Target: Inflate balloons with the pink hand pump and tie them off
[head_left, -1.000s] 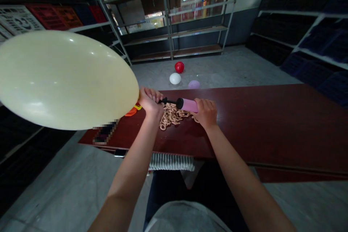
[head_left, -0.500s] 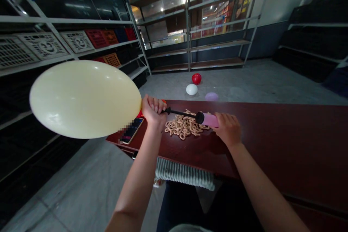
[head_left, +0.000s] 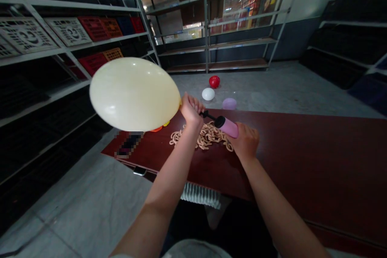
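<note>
A large pale-yellow balloon [head_left: 134, 94] stretches out to the left from my left hand [head_left: 192, 109]. That hand is closed around the balloon's neck and the black end of a balloon pump [head_left: 229, 127]; the fingers hide where the two meet. My right hand [head_left: 246, 141] wraps round the pump's pink body. A short length of black rod shows between my hands. Below them, a heap of tan, curled, ring-like pieces [head_left: 208, 137] lies on the dark red table [head_left: 290, 161], partly behind my left forearm.
A phone [head_left: 130, 144], partly pixelated, and some orange and yellow bits [head_left: 160, 127] lie at the table's left. On the floor beyond are red [head_left: 214, 82], white [head_left: 208, 94] and purple [head_left: 229, 103] balloons. Shelves with crates [head_left: 68, 31] stand left, metal racks [head_left: 242, 44] behind.
My hands have come closer together, and less of the pump's black rod shows. The balloon has shifted right in view and looks smaller. The camera view has also moved.
</note>
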A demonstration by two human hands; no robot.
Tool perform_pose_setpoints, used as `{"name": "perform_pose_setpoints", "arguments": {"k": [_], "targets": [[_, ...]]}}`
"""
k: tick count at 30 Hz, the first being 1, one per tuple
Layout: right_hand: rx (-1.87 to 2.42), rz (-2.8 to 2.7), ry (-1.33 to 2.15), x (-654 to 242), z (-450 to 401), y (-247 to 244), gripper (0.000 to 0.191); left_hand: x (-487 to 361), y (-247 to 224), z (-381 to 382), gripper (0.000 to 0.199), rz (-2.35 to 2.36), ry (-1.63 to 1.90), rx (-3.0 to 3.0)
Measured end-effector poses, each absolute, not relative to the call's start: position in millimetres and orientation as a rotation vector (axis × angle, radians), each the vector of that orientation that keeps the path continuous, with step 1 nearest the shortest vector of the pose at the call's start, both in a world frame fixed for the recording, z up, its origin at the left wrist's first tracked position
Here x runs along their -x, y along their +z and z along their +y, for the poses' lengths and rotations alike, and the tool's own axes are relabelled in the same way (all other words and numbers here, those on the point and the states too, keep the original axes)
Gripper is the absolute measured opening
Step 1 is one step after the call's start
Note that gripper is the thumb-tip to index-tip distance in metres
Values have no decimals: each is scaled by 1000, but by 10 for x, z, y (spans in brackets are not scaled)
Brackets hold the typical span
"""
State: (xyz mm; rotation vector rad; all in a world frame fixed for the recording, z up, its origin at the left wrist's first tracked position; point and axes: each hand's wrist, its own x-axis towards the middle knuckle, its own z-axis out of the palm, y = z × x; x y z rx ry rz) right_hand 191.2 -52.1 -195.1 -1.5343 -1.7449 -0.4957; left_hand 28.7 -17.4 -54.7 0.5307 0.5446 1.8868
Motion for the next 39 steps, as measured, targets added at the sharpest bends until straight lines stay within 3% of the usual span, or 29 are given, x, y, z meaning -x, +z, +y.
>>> {"name": "perform_pose_setpoints", "arguments": {"k": [7, 19, 25, 39], "targets": [[1615, -1694, -455, -1916, -476, -1988, 39, -748, -964, 13, 53, 511, 1802, -436], [1581, -1900, -552, -1822, -535, -1940, 37, -376, -1011, -126, 42, 542, 1872, -386], [1562, -2014, -606, -1748, -631, -1886, 33, 96, -944, -273, 44, 543, 1925, -370], [1515, -2070, -594, -1715, -630, -1897, 45, 981, -556, -363, 43, 550, 1955, -432]]}}
